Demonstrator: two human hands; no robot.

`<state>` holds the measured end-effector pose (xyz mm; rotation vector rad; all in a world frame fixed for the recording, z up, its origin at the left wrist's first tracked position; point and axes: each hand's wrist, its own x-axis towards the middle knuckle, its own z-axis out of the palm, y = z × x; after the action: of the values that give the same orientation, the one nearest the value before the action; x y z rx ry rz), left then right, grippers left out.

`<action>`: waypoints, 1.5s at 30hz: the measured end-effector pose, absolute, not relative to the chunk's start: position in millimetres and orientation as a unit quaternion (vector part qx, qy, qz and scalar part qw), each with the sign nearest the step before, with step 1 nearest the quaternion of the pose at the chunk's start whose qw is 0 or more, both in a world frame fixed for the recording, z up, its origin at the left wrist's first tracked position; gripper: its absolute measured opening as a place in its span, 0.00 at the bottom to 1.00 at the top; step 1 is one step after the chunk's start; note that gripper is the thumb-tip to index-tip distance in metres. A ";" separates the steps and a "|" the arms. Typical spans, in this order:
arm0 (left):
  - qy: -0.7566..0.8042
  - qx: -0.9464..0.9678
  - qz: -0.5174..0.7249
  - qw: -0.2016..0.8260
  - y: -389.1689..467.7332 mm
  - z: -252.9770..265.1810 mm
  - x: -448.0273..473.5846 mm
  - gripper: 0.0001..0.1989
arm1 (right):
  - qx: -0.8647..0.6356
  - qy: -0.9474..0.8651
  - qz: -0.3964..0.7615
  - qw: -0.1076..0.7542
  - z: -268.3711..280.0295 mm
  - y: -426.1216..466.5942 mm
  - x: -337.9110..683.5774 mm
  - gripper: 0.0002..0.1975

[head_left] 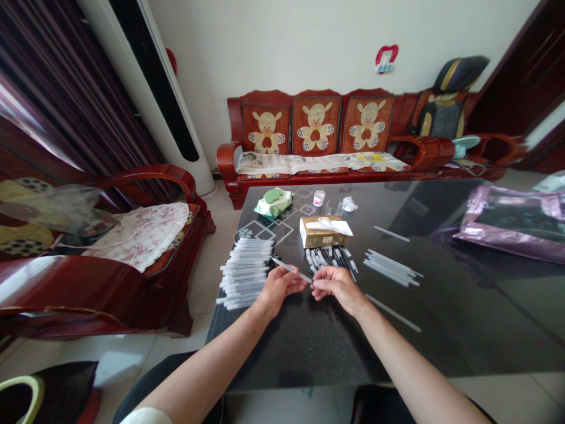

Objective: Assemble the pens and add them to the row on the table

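Note:
My left hand (281, 287) is closed around a slim whitish pen (286, 267), which slants from upper left down to the right. At the pen's lower end, the fingertips of my right hand (339, 285) are pinched together on it; any small part between them is hidden. Left of my hands lies a stack of translucent white pens (247, 271) with dark ends. Black-and-white pen caps or short pen parts (329, 259) are heaped just beyond my right hand. To the right is a small bundle of whitish tubes (391, 269), with a single tube (392, 312) nearer me.
A brown cardboard box (324, 238) stands behind the heap. Farther back are a green wipes pack (274, 203), a small white cup (318, 197) and crumpled tissue (349, 204). A purple plastic bag (507, 229) lies right on the dark table (441, 335). Wooden sofas stand beyond and left.

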<state>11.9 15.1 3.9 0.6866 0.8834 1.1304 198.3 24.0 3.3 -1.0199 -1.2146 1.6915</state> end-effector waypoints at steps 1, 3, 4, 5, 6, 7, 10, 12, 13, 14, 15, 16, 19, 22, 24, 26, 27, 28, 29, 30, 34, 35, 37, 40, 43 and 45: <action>0.395 0.309 0.508 0.701 15.1 3.4 12.1 0.12 | -0.404 -0.479 0.668 0.401 3.0 23.9 198.2 0.15; 0.393 0.313 0.508 0.700 14.8 3.0 12.8 0.12 | -0.406 -0.480 0.665 0.403 2.8 23.6 197.9 0.15; 0.393 0.315 0.508 0.699 14.5 3.0 13.3 0.12 | -0.406 -0.481 0.664 0.404 3.0 23.3 197.7 0.15; 0.394 0.316 0.509 0.697 14.1 3.2 13.8 0.12 | -0.408 -0.482 0.663 0.403 3.5 22.9 197.4 0.15; 0.395 0.316 0.512 0.695 13.6 3.5 14.3 0.13 | -0.410 -0.482 0.662 0.402 4.3 22.5 197.0 0.14; 0.395 0.315 0.514 0.693 13.2 3.7 14.7 0.13 | -0.413 -0.481 0.661 0.400 5.2 22.0 196.6 0.14; 0.393 0.311 0.520 0.692 12.6 3.8 15.3 0.14 | -0.421 -0.478 0.663 0.394 8.2 20.9 195.2 0.14; 0.394 0.308 0.519 0.693 13.0 3.5 14.9 0.14 | -0.423 -0.476 0.665 0.390 9.2 20.8 195.1 0.15; 0.396 0.307 0.519 0.693 13.5 3.3 14.6 0.14 | -0.422 -0.476 0.667 0.387 9.3 20.9 195.4 0.15; 0.397 0.306 0.519 0.692 14.0 3.0 14.2 0.14 | -0.421 -0.478 0.669 0.383 9.0 21.2 196.0 0.16; 0.399 0.305 0.520 0.691 14.6 2.8 13.8 0.14 | -0.420 -0.481 0.671 0.377 8.5 21.5 196.8 0.16; 0.400 0.305 0.521 0.690 15.1 2.6 13.4 0.13 | -0.421 -0.486 0.671 0.370 7.7 21.9 197.7 0.16; 0.401 0.309 0.523 0.686 15.9 2.3 12.9 0.13 | -0.425 -0.507 0.663 0.351 4.4 23.0 200.1 0.15; 0.401 0.317 0.521 0.684 15.3 2.6 13.3 0.14 | -0.429 -0.524 0.651 0.343 1.1 23.4 200.9 0.14; 0.404 0.318 0.520 0.682 14.4 3.2 13.8 0.14 | -0.433 -0.532 0.646 0.335 -0.3 23.2 200.5 0.14; 0.405 0.317 0.519 0.682 13.6 4.0 14.2 0.14 | -0.435 -0.538 0.644 0.327 -0.7 22.6 199.9 0.15; 0.405 0.318 0.519 0.682 13.4 4.4 14.4 0.14 | -0.433 -0.540 0.645 0.323 -0.7 22.3 199.6 0.15; 0.404 0.319 0.519 0.682 13.2 4.9 14.5 0.13 | -0.432 -0.542 0.647 0.319 -0.5 21.9 199.3 0.16; 0.404 0.319 0.519 0.682 13.1 5.3 14.6 0.13 | -0.430 -0.543 0.649 0.316 -0.2 21.5 199.0 0.16; 0.405 0.319 0.519 0.682 13.2 5.7 14.6 0.13 | -0.428 -0.544 0.651 0.313 0.1 21.2 198.8 0.16; 0.413 0.319 0.517 0.679 13.9 6.0 13.8 0.13 | -0.422 -0.546 0.659 0.299 0.8 20.5 198.1 0.17; 0.414 0.320 0.516 0.678 14.1 5.8 13.6 0.13 | -0.422 -0.545 0.661 0.296 0.9 20.5 198.0 0.17; 0.413 0.321 0.516 0.678 14.5 5.2 13.3 0.13 | -0.422 -0.544 0.663 0.295 1.1 20.7 197.8 0.17; 0.410 0.314 0.523 0.678 14.6 4.0 13.4 0.13 | -0.423 -0.545 0.654 0.310 1.9 21.0 197.8 0.15; 0.408 0.304 0.529 0.679 14.5 2.6 13.7 0.13 | -0.423 -0.544 0.647 0.327 2.7 21.0 197.4 0.14; 0.406 0.299 0.533 0.680 14.3 1.6 13.9 0.13 | -0.422 -0.546 0.641 0.337 2.6 21.1 196.9 0.14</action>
<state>13.9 14.3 1.6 0.6705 0.9115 1.1968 196.9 21.1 2.6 -1.0994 -1.4231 1.6705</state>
